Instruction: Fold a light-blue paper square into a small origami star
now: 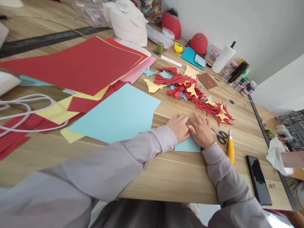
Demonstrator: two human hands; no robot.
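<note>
A small light blue paper lies on the wooden table, with both hands on its far part. My left hand presses there with its fingers curled together. Beside it, my right hand rests with its fingers spread, its thumb and index near the left fingertips. The paper beneath the fingers is mostly hidden. To the left is a large light blue sheet. Black-handled scissors and a yellow cutter lie just right of my right hand.
Folded red, yellow and blue paper shapes are heaped beyond my hands. Large red sheets and a white cable lie at left. A phone is at right, near a person's sleeve. Bottles stand by the wall.
</note>
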